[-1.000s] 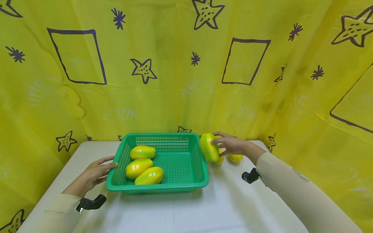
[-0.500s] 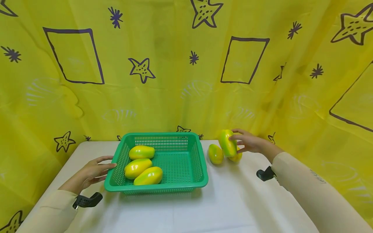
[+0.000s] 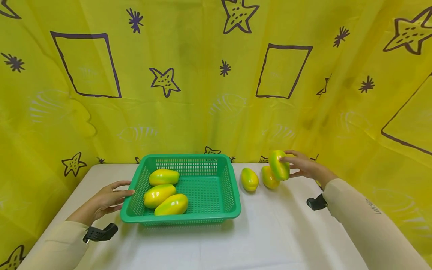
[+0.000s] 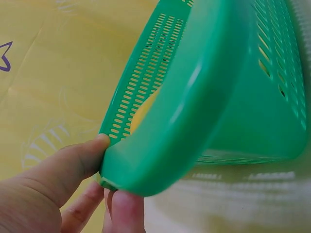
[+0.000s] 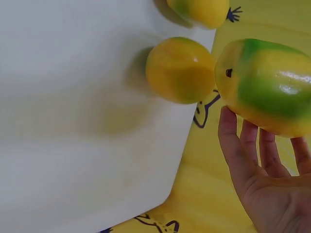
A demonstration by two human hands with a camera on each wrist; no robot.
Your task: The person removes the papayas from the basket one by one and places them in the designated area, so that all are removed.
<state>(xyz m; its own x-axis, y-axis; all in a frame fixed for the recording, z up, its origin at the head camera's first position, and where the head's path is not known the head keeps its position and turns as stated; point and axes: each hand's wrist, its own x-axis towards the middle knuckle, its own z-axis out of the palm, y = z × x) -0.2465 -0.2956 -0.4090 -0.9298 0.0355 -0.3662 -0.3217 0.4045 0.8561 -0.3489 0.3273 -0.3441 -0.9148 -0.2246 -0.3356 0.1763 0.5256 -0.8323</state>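
Observation:
My left hand (image 3: 107, 198) pinches the left rim of a green plastic basket (image 3: 182, 218), thumb and fingers on either side of the edge in the left wrist view. Three yellow-green papayas, one at the back (image 3: 164, 177), lie in the basket's left half. Over at the right, my right hand (image 3: 302, 167) grips another papaya (image 3: 279, 165) with thumb and fingers, tilted above the table. It partly overlaps a papaya (image 3: 268, 179) on the table behind it. In the right wrist view a dark spot marks the held papaya's (image 5: 272, 87) near end.
Another papaya (image 3: 249, 180) lies on the white table (image 3: 216, 247), just right of the basket. A yellow curtain (image 3: 195, 120) with star drawings hangs behind the table and along both sides. The table's far right corner is near my right hand.
My right hand has carried the papaya rightward, away from the basket's right rim, and two papayas on the table have come into fuller view. My left hand stays on the basket.

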